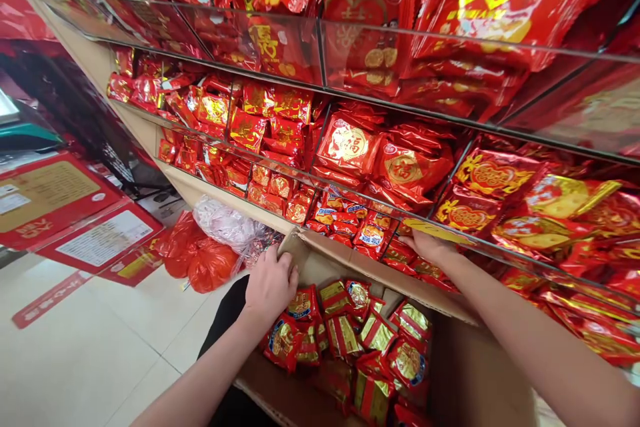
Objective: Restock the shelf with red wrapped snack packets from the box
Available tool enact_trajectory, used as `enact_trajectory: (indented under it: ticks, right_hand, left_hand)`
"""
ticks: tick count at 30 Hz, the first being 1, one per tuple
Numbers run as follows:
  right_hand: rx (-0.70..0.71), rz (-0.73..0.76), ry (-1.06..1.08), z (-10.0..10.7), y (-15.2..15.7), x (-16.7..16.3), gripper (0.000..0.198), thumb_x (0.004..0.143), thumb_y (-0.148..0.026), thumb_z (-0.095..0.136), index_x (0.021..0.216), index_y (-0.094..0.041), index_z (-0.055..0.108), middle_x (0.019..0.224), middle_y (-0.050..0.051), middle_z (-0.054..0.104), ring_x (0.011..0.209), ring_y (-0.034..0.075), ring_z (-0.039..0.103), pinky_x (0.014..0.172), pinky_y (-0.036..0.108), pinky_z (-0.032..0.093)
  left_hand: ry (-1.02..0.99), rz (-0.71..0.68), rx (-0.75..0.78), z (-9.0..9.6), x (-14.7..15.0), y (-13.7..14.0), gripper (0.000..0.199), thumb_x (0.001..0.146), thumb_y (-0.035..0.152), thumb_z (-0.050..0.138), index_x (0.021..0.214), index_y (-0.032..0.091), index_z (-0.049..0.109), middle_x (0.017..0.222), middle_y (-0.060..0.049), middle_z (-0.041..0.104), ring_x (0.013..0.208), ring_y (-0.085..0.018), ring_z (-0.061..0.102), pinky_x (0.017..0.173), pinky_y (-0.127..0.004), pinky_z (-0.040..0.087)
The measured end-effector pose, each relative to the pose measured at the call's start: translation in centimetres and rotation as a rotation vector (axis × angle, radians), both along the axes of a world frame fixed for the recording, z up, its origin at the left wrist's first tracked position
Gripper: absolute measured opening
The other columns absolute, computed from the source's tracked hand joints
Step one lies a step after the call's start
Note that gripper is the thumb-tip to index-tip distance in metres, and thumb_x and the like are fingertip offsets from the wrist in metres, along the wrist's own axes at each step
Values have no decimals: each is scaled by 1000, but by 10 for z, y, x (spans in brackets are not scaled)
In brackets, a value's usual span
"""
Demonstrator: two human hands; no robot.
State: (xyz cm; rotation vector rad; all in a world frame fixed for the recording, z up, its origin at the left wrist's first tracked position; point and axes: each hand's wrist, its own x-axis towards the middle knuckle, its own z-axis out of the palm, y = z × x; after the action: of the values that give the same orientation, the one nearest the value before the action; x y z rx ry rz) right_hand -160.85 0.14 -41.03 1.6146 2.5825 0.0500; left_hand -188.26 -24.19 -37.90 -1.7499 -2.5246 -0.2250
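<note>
My left hand is curled over the left corner of an open cardboard box, gripping its edge. Inside the box lie several red and gold snack packets, some with a round picture and a blue band. My right hand reaches across the box into the lowest shelf row, among small red packets. A yellow tag on the shelf edge is just above that hand. Its fingers are partly hidden, so I cannot tell whether they hold anything. Blue-and-white labelled red packets lie just left of it.
Tiered shelves with clear plastic fronts hold many red wrapped packets. To the left, a red plastic bag and a whitish bag lie on the tiled floor. Red cartons stand farther left.
</note>
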Motion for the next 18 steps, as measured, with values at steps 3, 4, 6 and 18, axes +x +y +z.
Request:
enact_trajectory:
  ticks: [3, 4, 6, 18]
  right_hand:
    - [12, -5, -3, 9, -9, 4, 49, 77, -45, 48, 114, -13, 49, 119, 16, 49, 110, 30, 43, 94, 43, 29]
    - [16, -8, -3, 12, -12, 7, 48, 77, -43, 49, 114, -12, 49, 120, 17, 48, 111, 30, 42, 94, 43, 29]
    - [27, -18, 2, 17, -20, 13, 49, 77, -41, 50, 115, -11, 47, 120, 18, 47, 113, 31, 41, 94, 43, 29]
    - [240, 232, 498, 35, -169, 46, 38, 80, -42, 41, 102, -17, 59, 129, 11, 38, 124, 24, 26, 100, 42, 29]
  left_hand:
    - [-3, -7, 25, 0, 0, 0, 26, 81, 32, 38, 94, 19, 57, 97, -8, 46, 91, -22, 47, 80, -34, 38]
    - [-3, -13, 46, 0, 0, -1, 26, 81, 30, 39, 96, 18, 56, 101, -9, 46, 94, -23, 47, 82, -35, 38]
    - [6, -27, 108, 2, 0, -3, 27, 79, 28, 42, 100, 17, 54, 113, -12, 44, 105, -26, 42, 89, -38, 35]
    - [-437, -486, -698, -59, 20, -37, 103, 36, 40, 76, 128, 28, 33, 143, -10, 12, 125, -42, 17, 96, -53, 25]
